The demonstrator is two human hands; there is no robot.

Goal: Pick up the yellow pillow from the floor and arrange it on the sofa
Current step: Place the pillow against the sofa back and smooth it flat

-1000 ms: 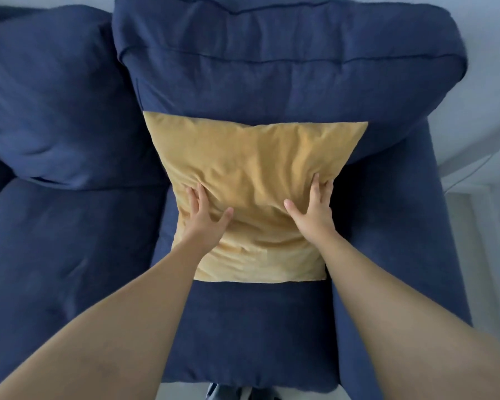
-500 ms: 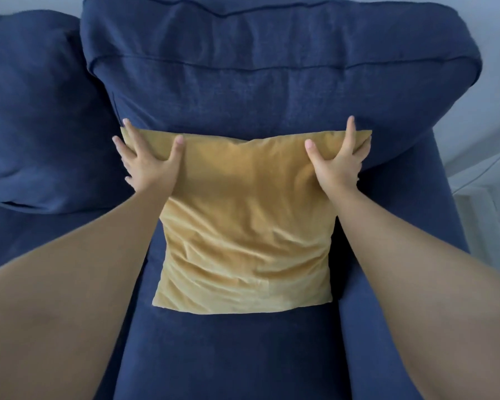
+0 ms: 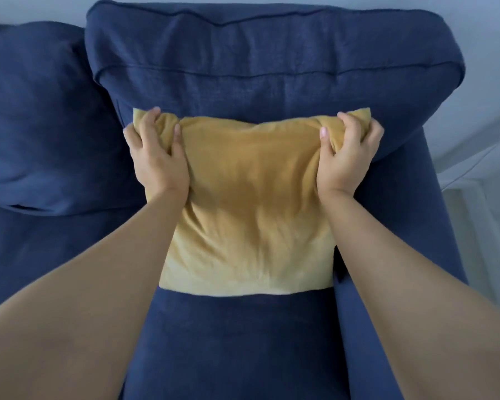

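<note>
The yellow pillow [image 3: 251, 209] stands on the seat of the dark blue sofa [image 3: 243, 342], leaning against the right back cushion [image 3: 272, 67]. My left hand [image 3: 156, 160] grips its upper left corner, fingers curled over the top edge and bunching the fabric. My right hand [image 3: 347, 157] grips the upper right corner the same way. Both forearms reach in from the bottom of the view. The pillow's bottom edge rests on the seat cushion.
A second blue back cushion [image 3: 41, 119] sits to the left. The sofa's right armrest [image 3: 433, 226] runs beside the pillow. A pale wall [image 3: 488, 67] and white floor or baseboard [image 3: 479, 215] lie to the right.
My hands went from pressing the pillow's middle to its top corners, and now the fingers have closed around those corners, bunching the fabric. The view has moved closer.
</note>
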